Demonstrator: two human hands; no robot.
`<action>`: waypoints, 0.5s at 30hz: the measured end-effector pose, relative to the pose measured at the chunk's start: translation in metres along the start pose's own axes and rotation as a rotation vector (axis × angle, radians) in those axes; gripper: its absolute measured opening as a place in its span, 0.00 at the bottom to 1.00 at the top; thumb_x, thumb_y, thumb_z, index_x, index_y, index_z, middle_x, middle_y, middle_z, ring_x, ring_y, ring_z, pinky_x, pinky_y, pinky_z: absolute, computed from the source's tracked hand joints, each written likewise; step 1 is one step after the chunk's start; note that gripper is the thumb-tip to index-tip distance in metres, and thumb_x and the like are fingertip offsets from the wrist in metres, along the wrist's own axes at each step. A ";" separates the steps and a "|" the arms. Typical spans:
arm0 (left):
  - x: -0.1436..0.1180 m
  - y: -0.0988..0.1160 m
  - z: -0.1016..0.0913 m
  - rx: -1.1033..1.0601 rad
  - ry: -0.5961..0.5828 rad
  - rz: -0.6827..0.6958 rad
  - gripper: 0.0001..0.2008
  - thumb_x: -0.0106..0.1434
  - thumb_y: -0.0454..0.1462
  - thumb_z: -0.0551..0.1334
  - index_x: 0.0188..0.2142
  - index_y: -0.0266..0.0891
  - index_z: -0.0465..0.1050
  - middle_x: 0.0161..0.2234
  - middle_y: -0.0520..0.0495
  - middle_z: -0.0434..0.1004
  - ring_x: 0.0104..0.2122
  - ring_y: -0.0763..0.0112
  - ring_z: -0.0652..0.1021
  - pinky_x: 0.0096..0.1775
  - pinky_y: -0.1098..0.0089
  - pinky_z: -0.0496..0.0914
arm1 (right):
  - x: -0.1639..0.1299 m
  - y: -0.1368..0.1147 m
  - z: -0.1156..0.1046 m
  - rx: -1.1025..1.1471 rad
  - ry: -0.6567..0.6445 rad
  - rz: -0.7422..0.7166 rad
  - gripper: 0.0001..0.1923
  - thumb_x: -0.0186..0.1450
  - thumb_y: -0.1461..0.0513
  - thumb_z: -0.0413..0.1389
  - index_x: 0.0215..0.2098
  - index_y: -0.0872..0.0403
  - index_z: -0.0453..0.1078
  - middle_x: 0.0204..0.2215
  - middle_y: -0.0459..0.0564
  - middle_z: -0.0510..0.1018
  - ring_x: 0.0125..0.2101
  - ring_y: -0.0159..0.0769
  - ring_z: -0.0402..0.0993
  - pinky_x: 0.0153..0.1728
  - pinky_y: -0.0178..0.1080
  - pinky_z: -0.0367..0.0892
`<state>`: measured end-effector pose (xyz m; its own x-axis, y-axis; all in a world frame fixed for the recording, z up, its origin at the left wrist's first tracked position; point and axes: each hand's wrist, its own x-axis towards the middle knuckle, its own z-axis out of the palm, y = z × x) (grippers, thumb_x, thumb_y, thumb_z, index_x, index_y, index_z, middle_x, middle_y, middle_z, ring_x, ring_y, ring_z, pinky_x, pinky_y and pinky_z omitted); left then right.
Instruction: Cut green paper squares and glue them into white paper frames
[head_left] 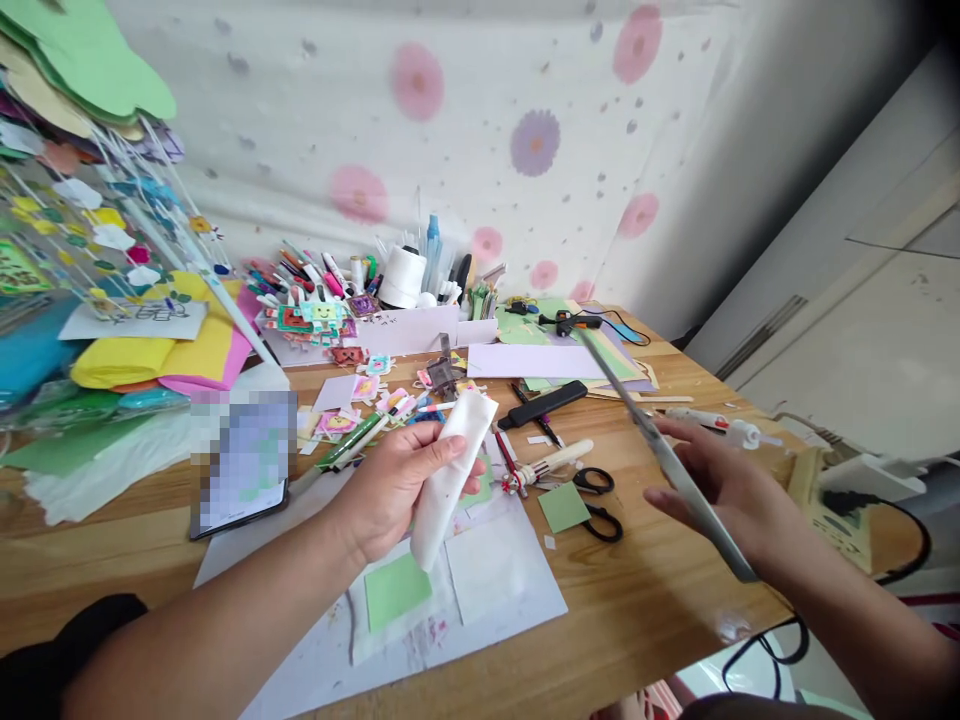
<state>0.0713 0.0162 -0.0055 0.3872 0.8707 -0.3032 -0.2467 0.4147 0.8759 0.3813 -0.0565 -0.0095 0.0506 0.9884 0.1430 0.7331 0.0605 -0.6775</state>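
My left hand (397, 485) grips a rolled piece of white paper (454, 470), held upright over the white sheet (510, 590) on the wooden table (645, 620). My right hand (731, 490) holds a long thin ruler-like strip (660, 450) edge-on, slanting from the far middle toward the near right. A green paper square (397, 590) lies on the white sheet below my left hand. Black-handled scissors (600, 500) and a second green square (562, 507) lie between my two hands.
A phone (240, 460) lies at the left. Pens, markers and a white thread spool (401, 277) crowd the back. A black glue gun (570, 322), a black utility knife (544, 403), coloured paper stacks (142, 355), small stickers and a power strip (870, 475) surround the work area.
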 end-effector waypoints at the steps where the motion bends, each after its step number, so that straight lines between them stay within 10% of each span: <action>1: -0.001 0.001 0.000 -0.011 -0.007 0.005 0.09 0.53 0.38 0.68 0.31 0.35 0.73 0.26 0.44 0.81 0.24 0.68 0.80 0.29 0.72 0.73 | -0.005 -0.005 0.001 0.105 -0.062 -0.026 0.31 0.59 0.51 0.58 0.57 0.47 0.57 0.22 0.41 0.64 0.21 0.35 0.63 0.22 0.38 0.61; 8: -0.005 0.006 0.001 -0.112 -0.048 0.080 0.07 0.55 0.36 0.68 0.33 0.36 0.75 0.25 0.46 0.80 0.26 0.71 0.79 0.30 0.73 0.74 | -0.028 -0.036 0.011 0.183 -0.362 -0.211 0.34 0.62 0.53 0.55 0.63 0.38 0.48 0.40 0.50 0.72 0.37 0.45 0.71 0.37 0.43 0.69; 15: -0.008 0.009 -0.002 -0.175 -0.123 0.094 0.08 0.55 0.37 0.68 0.34 0.37 0.75 0.26 0.47 0.80 0.25 0.69 0.80 0.30 0.72 0.75 | -0.029 -0.037 0.011 0.050 -0.433 -0.242 0.29 0.62 0.54 0.55 0.61 0.47 0.58 0.33 0.50 0.76 0.29 0.41 0.73 0.31 0.39 0.70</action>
<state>0.0646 0.0129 0.0039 0.4582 0.8732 -0.1661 -0.4327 0.3824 0.8164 0.3451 -0.0860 0.0038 -0.4109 0.9117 -0.0055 0.6550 0.2910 -0.6974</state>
